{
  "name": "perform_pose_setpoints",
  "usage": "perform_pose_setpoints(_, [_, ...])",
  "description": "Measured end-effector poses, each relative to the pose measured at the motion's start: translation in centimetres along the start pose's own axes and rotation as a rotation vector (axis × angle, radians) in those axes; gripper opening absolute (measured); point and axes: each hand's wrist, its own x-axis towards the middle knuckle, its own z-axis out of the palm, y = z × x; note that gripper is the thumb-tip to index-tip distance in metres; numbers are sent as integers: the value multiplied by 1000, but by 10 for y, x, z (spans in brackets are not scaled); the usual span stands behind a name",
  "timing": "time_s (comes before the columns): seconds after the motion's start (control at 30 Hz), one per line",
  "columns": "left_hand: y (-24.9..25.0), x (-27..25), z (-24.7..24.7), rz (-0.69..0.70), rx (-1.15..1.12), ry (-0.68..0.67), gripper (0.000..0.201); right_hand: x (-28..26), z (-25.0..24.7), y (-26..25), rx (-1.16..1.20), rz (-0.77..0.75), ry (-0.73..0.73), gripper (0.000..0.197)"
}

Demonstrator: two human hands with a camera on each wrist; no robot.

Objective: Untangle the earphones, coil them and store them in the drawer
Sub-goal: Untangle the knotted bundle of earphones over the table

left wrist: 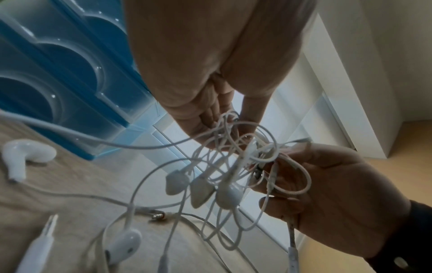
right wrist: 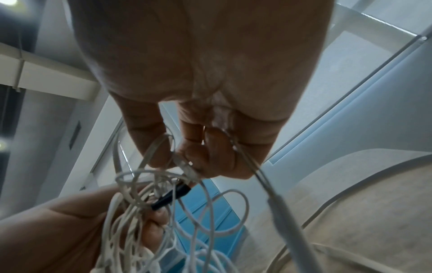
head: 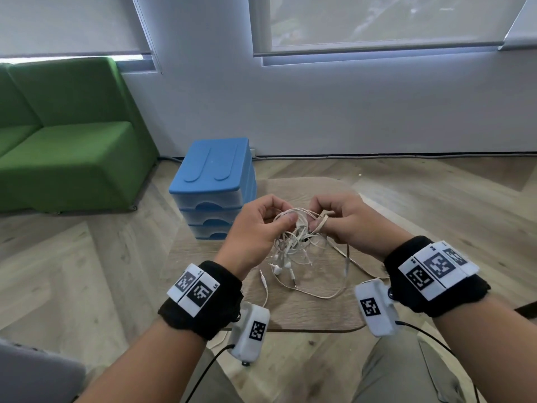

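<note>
A tangle of white earphones [head: 293, 242] hangs between both hands above a small wooden table [head: 305, 312]. My left hand [head: 261, 225] pinches the knot from the left; in the left wrist view its fingertips [left wrist: 210, 125] grip cords at the top of the tangled earphones [left wrist: 233, 166]. My right hand [head: 340, 219] pinches a flat beige cord [head: 319, 223] from the right; its fingers [right wrist: 198, 158] grip strands of the earphone tangle [right wrist: 145, 203]. Earbuds [left wrist: 201, 188] and jack plugs [head: 263, 279] dangle down to the tabletop. The blue drawer unit [head: 215, 187] stands behind the left hand, its drawers closed.
A green sofa [head: 66, 135] stands at the left, the white wall and windows behind. A loose earbud [left wrist: 21, 155] and another bud [left wrist: 124, 245] lie on the tabletop. Cords trail toward the table's near edge. My knees sit below the table.
</note>
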Motion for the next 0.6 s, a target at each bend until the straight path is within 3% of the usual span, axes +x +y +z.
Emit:
perform_pose_setpoints(0.2, [2,0,1,5,48,47,10,5,5,6,-98,-90,111,11])
perform_pose_setpoints(0.4, [4,-1,5,-17,94,85,3,5,11,10,-136,-58,-66,21])
perform_pose_setpoints(0.5, [4,1,5,-61,118,49,9,7,12,14,-159,-35,-31,9])
perform_pose_setpoints(0.6, [6,3,2,-84,59,33,11,6,12,16,-146,-41,2,14])
